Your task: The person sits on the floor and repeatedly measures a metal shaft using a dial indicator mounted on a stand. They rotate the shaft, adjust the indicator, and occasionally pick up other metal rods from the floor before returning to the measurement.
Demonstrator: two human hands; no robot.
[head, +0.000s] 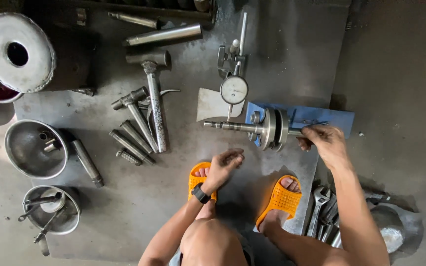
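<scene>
On blue stand, crankshaft (pixel 267 129), right hand (pixel 324 143) gripping its end

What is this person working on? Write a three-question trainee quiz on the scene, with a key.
1. True or false: the right hand has its grip on one end of the shaft with two discs.
2. Which instrument stands just beyond that shaft? A) dial gauge B) power drill C) paint can
3. Fill in: the left hand hangs above an orange ____.

Key: 1 true; 2 A; 3 sandal.
</scene>
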